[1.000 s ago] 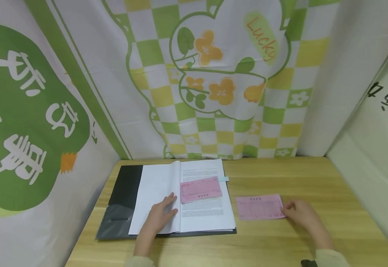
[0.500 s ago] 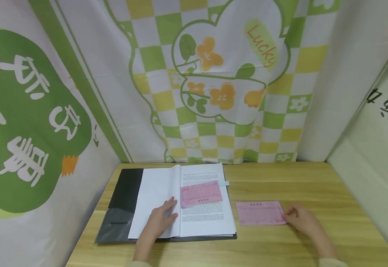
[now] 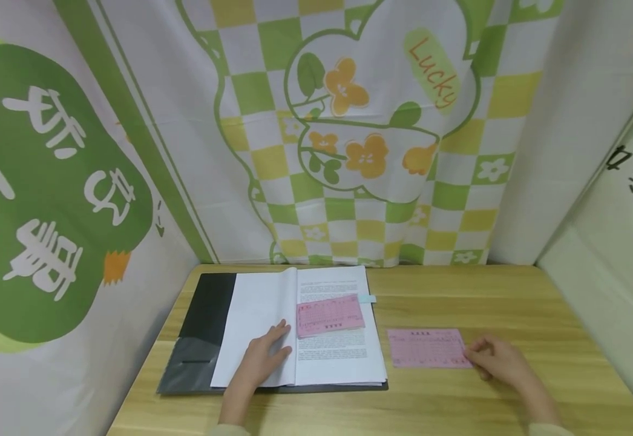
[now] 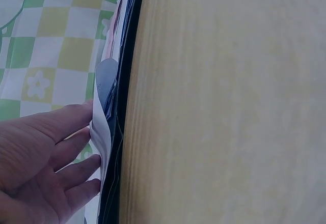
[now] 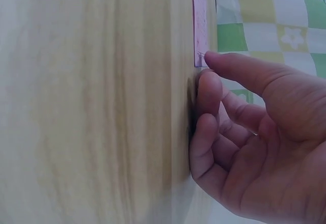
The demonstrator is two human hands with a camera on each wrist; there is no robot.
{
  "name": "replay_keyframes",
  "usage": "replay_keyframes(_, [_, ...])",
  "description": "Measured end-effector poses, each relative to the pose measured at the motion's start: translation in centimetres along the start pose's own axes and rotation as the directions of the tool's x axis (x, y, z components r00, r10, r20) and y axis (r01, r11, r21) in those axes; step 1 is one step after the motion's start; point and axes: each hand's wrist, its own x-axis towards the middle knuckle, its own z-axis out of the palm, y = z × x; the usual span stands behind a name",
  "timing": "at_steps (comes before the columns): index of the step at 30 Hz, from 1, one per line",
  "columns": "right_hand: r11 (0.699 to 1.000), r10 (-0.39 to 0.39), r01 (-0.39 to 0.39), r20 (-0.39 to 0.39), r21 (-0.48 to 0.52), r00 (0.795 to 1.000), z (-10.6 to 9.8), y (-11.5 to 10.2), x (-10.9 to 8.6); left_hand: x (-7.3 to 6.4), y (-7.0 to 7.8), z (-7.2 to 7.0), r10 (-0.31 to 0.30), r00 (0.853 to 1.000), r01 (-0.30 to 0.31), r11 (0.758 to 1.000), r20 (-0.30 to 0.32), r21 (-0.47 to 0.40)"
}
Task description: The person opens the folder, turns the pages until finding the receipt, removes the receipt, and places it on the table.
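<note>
A black folder (image 3: 199,321) lies open on the table with white paper sheets inside. Across its printed right-hand page (image 3: 333,363) rests a pink paper slip (image 3: 330,316), slightly tilted. My left hand (image 3: 262,357) rests on the blank left-hand page (image 3: 245,309) near the fold; in the left wrist view its loosely extended fingers touch the curved edge of the paper (image 4: 103,132). To the folder's right, a second pink slip (image 3: 428,349) lies flat on the wood. The thumb and index finger of my right hand (image 3: 498,360) pinch its near right corner; the other fingers are curled.
A pale blue tab (image 3: 368,298) sticks out from the folder's right side. The wooden table (image 3: 458,297) ends at a checked green and yellow curtain (image 3: 371,230). White cloth walls stand on both sides.
The loose pink slip's right corner looks flatter and straighter, and the right hand has shifted slightly rightward. The left hand stays on the page. The head view has shifted slightly.
</note>
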Motion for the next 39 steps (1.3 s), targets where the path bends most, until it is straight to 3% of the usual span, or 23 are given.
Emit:
replay_keyframes(10, [0.999,0.028,-0.028,0.004,0.033,1.0,-0.1,-0.6,0.0,0.0,-0.2,0.1,0.019,1.0,-0.019,1.0,-0.001,-0.01])
replay_keyframes(15, [1.0,0.007,-0.006,-0.021,0.029,1.0,0.1,-1.0,0.2,0.0,-0.2,0.1,0.035,0.999,-0.035,0.999,-0.002,-0.005])
replay_keyframes(21, [0.999,-0.04,0.039,-0.049,-0.019,0.998,0.4,-3.0,1.1,0.0,0.1,-0.2,0.044,0.999,-0.044,0.999,0.002,0.003])
replay_keyframes(32, [0.983,-0.046,0.043,0.008,0.178,0.999,2.1,-6.7,3.1,-0.2,0.0,-0.7,0.023,1.0,-0.023,1.0,-0.009,0.001])
replay_keyframes(39, [0.977,-0.076,0.072,0.013,0.202,0.997,3.6,-8.5,4.4,0.1,0.0,-0.3,0.018,1.0,-0.018,1.0,0.0,-0.007])
